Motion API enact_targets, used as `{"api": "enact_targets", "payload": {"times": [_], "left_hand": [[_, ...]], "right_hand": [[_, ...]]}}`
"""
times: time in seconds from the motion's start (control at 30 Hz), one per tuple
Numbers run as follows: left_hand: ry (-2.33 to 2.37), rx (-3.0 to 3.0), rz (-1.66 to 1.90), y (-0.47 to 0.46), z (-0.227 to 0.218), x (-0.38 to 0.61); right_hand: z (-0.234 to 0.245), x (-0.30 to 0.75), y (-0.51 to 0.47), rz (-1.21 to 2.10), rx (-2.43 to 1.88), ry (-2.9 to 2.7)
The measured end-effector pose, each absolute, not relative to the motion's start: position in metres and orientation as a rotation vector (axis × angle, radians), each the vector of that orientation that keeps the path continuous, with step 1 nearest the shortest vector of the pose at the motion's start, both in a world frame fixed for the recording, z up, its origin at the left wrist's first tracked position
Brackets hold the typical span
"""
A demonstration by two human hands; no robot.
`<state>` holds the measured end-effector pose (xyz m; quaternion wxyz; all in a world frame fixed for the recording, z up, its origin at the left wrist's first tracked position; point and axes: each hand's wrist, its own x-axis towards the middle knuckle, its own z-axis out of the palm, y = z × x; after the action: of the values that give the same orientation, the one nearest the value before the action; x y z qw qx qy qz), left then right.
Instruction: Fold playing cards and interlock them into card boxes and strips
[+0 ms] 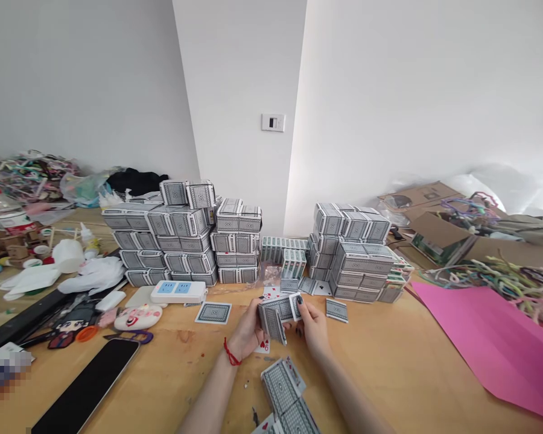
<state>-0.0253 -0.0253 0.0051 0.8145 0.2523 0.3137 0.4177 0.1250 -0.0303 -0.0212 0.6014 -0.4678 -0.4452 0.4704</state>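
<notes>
Both my hands hold folded playing cards [274, 314] with grey patterned backs, above the middle of the table. My left hand [248, 330] grips their left side, with a red string bracelet on its wrist. At the right end my right hand [312, 325] pinches a card that shows a white edge. Below my hands lies a face-up heart card [263, 345], partly covered. Nearer to me is a block of folded cards [283, 389]. Single cards lie face down to the left [213, 313] and right [337, 310] of my hands.
Tall stacks of card blocks stand at the back left [187, 244] and back right [362, 256]. A white power strip [178, 292], a black phone [88, 386] and scissors [131, 335] lie left. Pink paper [493, 337], a cardboard box [452, 238] and coloured cords occupy the right.
</notes>
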Motion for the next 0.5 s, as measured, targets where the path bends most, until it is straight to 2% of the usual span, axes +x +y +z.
{"api": "enact_targets", "payload": {"times": [0.1, 0.3, 0.5], "left_hand": [[0.669, 0.536, 0.897, -0.025, 0.004, -0.026], [0.685, 0.549, 0.875, -0.025, 0.002, -0.025], [0.674, 0.526, 0.89, -0.026, 0.006, -0.023]], "right_hand": [[-0.017, 0.13, -0.028, 1.132, -1.027, -0.995], [-0.006, 0.122, -0.032, 1.613, -0.675, -0.81], [-0.002, 0.116, -0.038, 1.715, -0.576, -0.752]]}}
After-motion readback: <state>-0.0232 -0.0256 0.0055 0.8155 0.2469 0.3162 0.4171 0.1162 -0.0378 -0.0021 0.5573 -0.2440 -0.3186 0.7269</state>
